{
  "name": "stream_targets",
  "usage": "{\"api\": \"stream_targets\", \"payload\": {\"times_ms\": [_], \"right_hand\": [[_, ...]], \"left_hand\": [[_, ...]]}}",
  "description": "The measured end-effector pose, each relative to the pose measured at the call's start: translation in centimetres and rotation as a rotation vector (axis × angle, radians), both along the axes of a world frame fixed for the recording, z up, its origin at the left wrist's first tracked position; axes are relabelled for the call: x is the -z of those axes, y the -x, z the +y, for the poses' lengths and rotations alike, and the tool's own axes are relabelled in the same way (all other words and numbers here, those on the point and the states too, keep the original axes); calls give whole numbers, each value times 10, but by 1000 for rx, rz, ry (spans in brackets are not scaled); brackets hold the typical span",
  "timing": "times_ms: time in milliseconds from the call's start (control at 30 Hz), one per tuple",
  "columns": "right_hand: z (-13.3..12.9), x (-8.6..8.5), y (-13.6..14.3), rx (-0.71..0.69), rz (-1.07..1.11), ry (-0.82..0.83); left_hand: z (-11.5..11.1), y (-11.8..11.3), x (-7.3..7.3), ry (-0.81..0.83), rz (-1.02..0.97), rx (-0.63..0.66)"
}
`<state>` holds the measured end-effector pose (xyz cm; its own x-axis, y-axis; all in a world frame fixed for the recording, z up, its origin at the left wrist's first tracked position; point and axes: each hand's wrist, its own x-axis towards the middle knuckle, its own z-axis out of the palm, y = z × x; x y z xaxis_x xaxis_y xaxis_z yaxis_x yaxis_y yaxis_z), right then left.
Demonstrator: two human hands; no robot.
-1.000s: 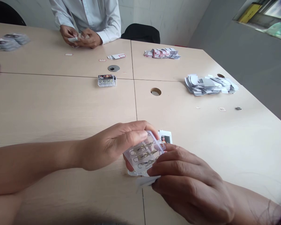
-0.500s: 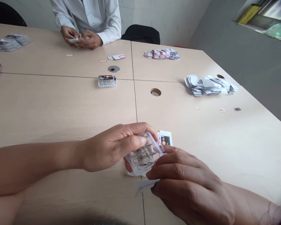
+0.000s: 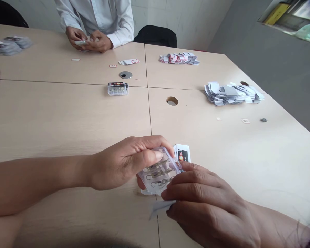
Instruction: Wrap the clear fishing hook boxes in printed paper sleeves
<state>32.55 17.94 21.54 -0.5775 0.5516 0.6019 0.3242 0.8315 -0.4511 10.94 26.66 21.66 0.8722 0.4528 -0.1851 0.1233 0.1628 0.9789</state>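
My left hand (image 3: 126,162) grips a clear plastic box (image 3: 155,177) of fish hooks, thumb on top and fingers beneath, holding it tilted above the table. Inside the box, metal hooks lie in separate compartments. From the right, my right hand (image 3: 209,199) touches the near right edge of the box with its fingertips. Pinched in that same hand is a small white paper slip (image 3: 160,207), sticking out to the left below the box. Behind the box lie printed cards (image 3: 183,152) with a black and orange design, partly covered by my right fingers.
Boxed hooks (image 3: 118,89) with a black label sit mid-table. A pile of white papers (image 3: 232,94) and red-edged slips (image 3: 179,59) lie farther right. Across the table, a person in a white shirt (image 3: 98,17) handles a small item. Bagged items (image 3: 10,45) rest far left.
Both hands keep nearly the same position around the box. The white paper slip has shifted slightly downward, and the view has moved very slightly.
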Motion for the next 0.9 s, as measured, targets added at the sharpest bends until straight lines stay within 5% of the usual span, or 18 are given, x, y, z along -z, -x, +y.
{"api": "stream_targets", "payload": {"times_ms": [400,633,900], "right_hand": [[0,1,1,11,-6,3],[-1,3,4,2,65,99],[0,2,3,-25,83,136]], "left_hand": [[-1,0,3,20,-13,-21],[-2,2,6,263,-3,-27],[1,3,8,260,-15,-6]]}}
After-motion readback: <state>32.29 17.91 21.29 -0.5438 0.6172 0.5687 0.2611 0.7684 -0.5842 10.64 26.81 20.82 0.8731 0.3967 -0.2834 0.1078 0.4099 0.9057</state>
